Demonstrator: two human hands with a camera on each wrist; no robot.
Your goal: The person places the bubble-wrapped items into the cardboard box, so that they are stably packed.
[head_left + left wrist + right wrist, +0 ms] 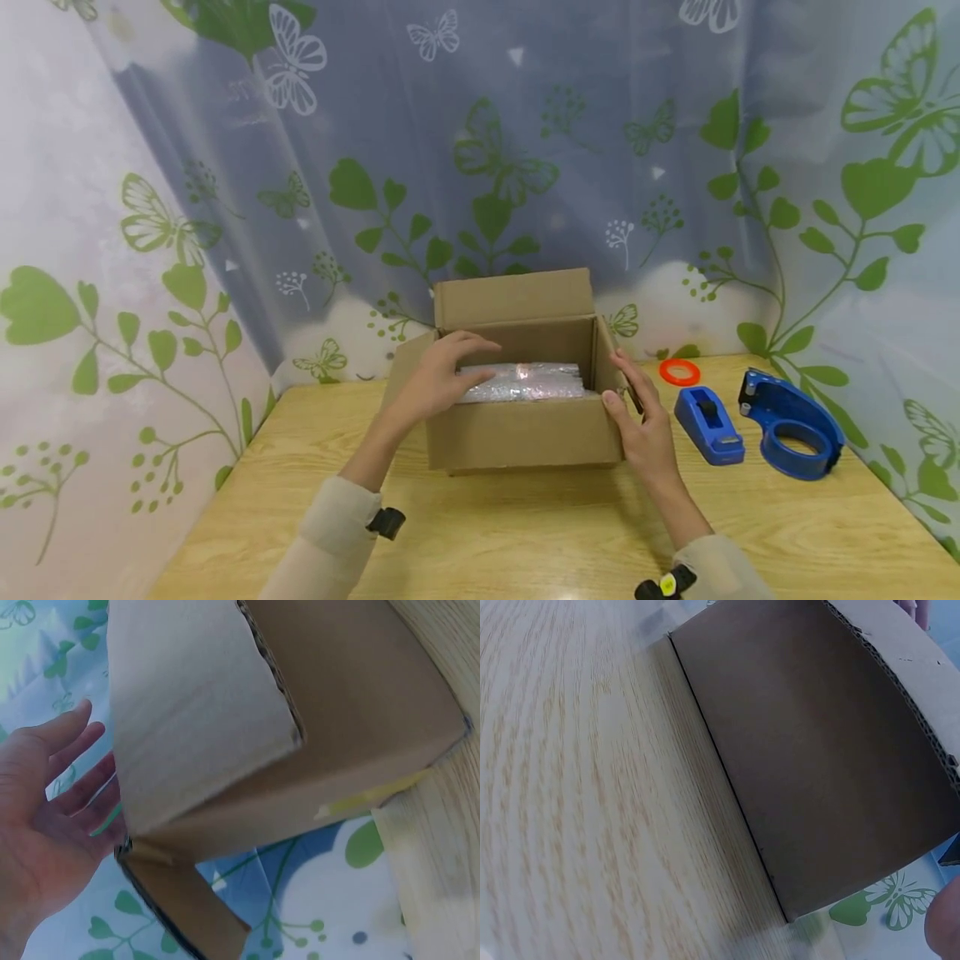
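An open cardboard box (525, 433) stands on the table, its back flap raised and its left flap leaning outward. Inside lies a bundle in shiny bubble wrap (536, 385); its lower part is hidden by the front wall. My left hand (448, 375) is over the left side of the opening, fingers stretched toward the bundle. In the left wrist view that hand (64, 802) appears with spread fingers beside a cardboard flap (195, 705). At the box's right edge, my right hand (647, 425) grips the cardboard between thumb and fingers. Only a fingertip (945, 919) of it shows in the right wrist view.
To the right of the box are an orange tape ring (679, 372), a blue desktop tape dispenser (708, 425) and a blue handheld tape dispenser (795, 425). A patterned curtain (570, 183) hangs behind and at both sides of the wooden table (510, 533).
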